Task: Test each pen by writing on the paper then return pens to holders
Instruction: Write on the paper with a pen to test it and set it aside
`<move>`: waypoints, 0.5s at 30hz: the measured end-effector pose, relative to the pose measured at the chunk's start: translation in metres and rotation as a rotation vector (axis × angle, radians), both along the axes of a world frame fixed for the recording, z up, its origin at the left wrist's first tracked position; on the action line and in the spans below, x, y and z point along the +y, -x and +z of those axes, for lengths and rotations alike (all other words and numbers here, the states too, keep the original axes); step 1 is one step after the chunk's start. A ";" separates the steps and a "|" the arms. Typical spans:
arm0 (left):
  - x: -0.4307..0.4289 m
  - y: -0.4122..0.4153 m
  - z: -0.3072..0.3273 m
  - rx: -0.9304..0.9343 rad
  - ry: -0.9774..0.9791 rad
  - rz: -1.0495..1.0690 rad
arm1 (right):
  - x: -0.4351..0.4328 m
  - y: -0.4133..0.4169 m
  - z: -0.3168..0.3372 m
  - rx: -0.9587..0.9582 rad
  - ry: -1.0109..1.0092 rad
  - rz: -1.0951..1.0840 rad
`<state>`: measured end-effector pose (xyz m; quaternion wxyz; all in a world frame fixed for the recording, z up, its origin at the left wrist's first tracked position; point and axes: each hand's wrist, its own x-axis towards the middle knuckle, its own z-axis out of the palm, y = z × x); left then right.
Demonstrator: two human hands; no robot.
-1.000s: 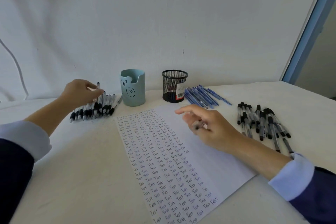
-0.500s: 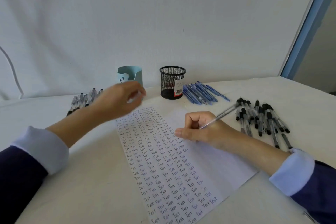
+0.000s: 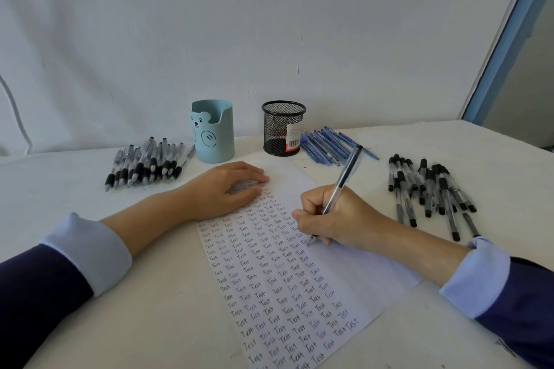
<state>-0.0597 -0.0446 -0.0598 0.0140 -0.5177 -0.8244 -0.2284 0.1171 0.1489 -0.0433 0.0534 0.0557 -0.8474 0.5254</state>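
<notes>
Table: a white table (image 3: 168, 326) carries everything.
Paper: a white sheet of paper (image 3: 278, 284) lies at the middle, turned slightly askew. Rows of the handwritten word "Test" fill its left part and its right strip is blank.
Left hand: the left hand (image 3: 221, 189) lies palm down with straight fingers on the sheet's far corner, at 11 o'clock from the sheet's centre.
Right hand: the right hand (image 3: 338, 219) sits at 1 o'clock from the sheet's centre, over the blank strip. Its fingers are curled tight round a pen. The two hands are apart.
Right heap: a heap of black-capped pens (image 3: 431, 189) lies at 3 o'clock from the right hand, near it but not touching.
Left heap: a heap of black-gripped pens (image 3: 147, 165) lies at 10 o'clock from the left hand.
Blue pens: a row of blue pens (image 3: 329, 144) lies just beside the mesh holder, at 3 o'clock from it.
Bear holder: a pale blue bear-faced holder (image 3: 213, 132) stands upright at 12 o'clock from the left hand.
Mesh holder: a black wire-mesh holder (image 3: 283, 129) stands upright at 1 o'clock from the left hand.
Held pen: a clear-barrelled pen (image 3: 344, 174) has its tip on the paper at the right end of a written row, at 7 o'clock below the right hand. Its barrel slants up toward 1 o'clock.
</notes>
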 end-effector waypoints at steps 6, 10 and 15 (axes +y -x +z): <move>0.000 0.000 -0.001 0.001 0.004 0.000 | -0.004 -0.003 0.003 -0.015 0.011 0.001; 0.000 0.001 -0.001 0.003 0.017 -0.001 | -0.005 -0.003 0.005 -0.035 0.006 -0.008; -0.001 0.002 -0.002 0.001 0.014 -0.008 | -0.004 -0.004 0.006 -0.076 -0.043 -0.001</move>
